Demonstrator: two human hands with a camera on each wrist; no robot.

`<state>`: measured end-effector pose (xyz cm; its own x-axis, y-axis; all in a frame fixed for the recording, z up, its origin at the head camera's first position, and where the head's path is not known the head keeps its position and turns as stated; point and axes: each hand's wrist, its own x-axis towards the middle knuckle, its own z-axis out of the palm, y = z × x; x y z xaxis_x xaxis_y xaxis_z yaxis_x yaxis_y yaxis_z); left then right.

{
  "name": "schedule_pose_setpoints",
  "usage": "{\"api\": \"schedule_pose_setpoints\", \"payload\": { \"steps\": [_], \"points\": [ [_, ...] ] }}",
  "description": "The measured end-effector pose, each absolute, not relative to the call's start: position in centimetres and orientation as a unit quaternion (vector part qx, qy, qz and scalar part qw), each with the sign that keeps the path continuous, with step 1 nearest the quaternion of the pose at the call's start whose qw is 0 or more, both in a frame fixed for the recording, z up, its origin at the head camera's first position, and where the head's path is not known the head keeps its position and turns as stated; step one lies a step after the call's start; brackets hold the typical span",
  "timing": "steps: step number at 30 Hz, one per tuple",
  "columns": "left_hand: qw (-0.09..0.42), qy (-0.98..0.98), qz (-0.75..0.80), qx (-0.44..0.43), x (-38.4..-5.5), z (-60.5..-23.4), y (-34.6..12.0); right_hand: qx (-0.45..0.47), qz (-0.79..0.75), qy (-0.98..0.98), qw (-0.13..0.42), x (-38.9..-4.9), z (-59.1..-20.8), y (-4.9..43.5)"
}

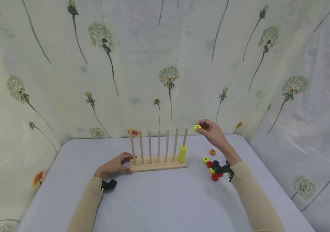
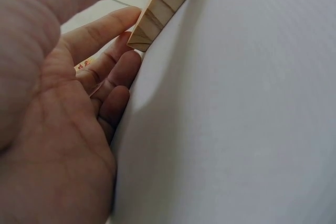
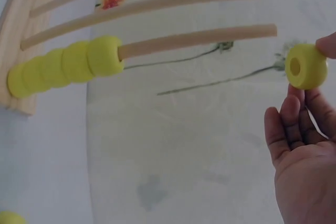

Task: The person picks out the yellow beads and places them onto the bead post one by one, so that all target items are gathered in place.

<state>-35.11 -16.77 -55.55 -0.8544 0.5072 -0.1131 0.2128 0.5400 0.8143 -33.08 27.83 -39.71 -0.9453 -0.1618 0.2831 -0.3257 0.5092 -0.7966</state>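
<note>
In the head view my left hand (image 1: 115, 166) grips the left end of a wooden peg board (image 1: 157, 166), thumb at its near edge and fingers at the far side. The left wrist view shows the board's striped end (image 2: 163, 11) against thumb and index finger. Several upright pegs stand in a row on it. Yellow beads (image 1: 182, 153) are stacked on the rightmost peg (image 3: 199, 40), whose upper part is bare. My right hand (image 1: 213, 133) pinches another yellow bead (image 3: 306, 66) between thumb and fingers, right of that peg's tip and apart from it.
Loose red, yellow and blue beads (image 1: 215, 177) lie in a group on the white table (image 1: 165, 199), partly hidden beneath my right forearm. An orange bead (image 1: 212, 152) lies a little behind them. A flower-printed curtain (image 1: 141, 80) hangs behind the table.
</note>
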Motion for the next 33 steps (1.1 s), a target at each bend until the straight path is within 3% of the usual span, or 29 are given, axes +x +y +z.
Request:
{"api": "schedule_pose_setpoints", "payload": {
  "steps": [10, 33],
  "points": [
    [0.171, 0.850, 0.442, 0.230, -34.9, -55.4, -16.7, 0.184, 0.469, -0.857, 0.106, -34.2, -39.1, 25.5],
    [0.171, 0.853, 0.441, 0.222, -35.0, -55.3, -16.8, 0.194, 0.467, -0.859, 0.080, -34.5, -39.4, 24.7]
  ]
}}
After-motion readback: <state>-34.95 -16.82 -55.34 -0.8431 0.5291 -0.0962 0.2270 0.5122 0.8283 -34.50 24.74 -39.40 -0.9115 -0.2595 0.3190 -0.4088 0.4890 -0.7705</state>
